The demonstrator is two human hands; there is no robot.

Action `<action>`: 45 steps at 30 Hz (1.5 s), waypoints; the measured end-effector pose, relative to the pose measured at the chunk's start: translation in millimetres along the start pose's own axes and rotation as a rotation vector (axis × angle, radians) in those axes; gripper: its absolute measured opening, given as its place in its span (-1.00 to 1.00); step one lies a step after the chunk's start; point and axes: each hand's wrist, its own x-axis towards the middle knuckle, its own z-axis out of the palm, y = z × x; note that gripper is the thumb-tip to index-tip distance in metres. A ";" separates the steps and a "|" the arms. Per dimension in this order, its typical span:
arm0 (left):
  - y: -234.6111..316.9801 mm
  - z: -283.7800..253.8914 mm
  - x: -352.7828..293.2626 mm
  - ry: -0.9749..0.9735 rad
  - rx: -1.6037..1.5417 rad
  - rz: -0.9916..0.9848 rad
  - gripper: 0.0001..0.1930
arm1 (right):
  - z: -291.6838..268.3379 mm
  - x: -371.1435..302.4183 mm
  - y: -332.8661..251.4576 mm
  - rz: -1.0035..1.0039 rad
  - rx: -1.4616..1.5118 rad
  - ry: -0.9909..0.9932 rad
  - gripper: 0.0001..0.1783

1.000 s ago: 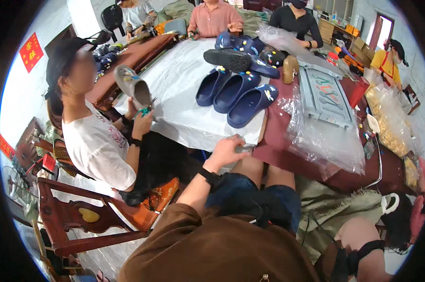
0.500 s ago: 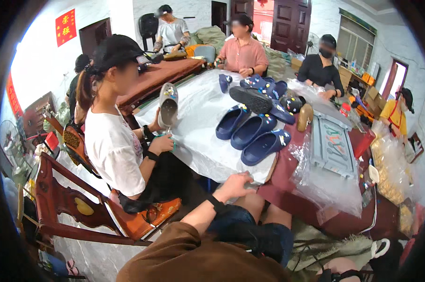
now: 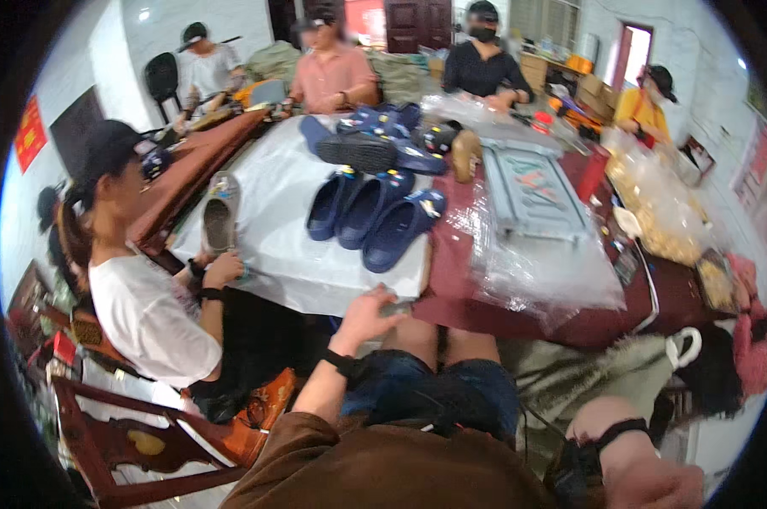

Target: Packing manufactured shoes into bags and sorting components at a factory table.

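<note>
At the near edge of the table, my left hand (image 3: pixel 368 317) has its thumb and fingers curled around a small greyish thing (image 3: pixel 395 309) that I cannot make out. Low on the right, beside my knee, hangs my right hand (image 3: pixel 657 485), smeared and partly cut off, its fingers unclear. Just beyond my left hand, several navy clogs with charms stand on the white sheet (image 3: pixel 281 263); the nearest clog (image 3: pixel 398 239) has its heel towards me. Behind them a clog with a black sole (image 3: pixel 356 153) lies upturned. A tan clog (image 3: pixel 465 155) stands by the sheet's right edge.
A co-worker on my left holds a grey clog (image 3: pixel 221 212) upright. Right of the sheet, a grey plastic crate lid (image 3: pixel 532 191) lies over clear plastic wrap (image 3: pixel 544 284). Bags of yellowish pieces (image 3: pixel 655 199) stand farther right. Other people sit along the far side.
My view has swung to the right, so the whole scene sits farther left. My right hand has come into view at the lower right. My left hand stays at the table edge.
</note>
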 end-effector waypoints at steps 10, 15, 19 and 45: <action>5.5 2.8 -12.8 0.188 0.054 0.166 -0.77 | 10.2 -90.5 177.8 0.620 -0.168 0.158 -0.84; -31.0 11.8 -45.0 -0.124 0.002 -0.124 -0.81 | -31.3 -258.9 230.7 1.455 -0.208 -0.911 -0.65; -177.5 59.8 -115.7 -0.519 0.124 -0.138 -0.62 | -54.2 -433.4 219.6 1.860 -0.066 -1.278 -0.57; -248.1 120.3 -33.3 -1.038 -0.497 -0.975 -0.63 | 7.1 -465.6 651.3 2.088 0.615 -1.336 -0.46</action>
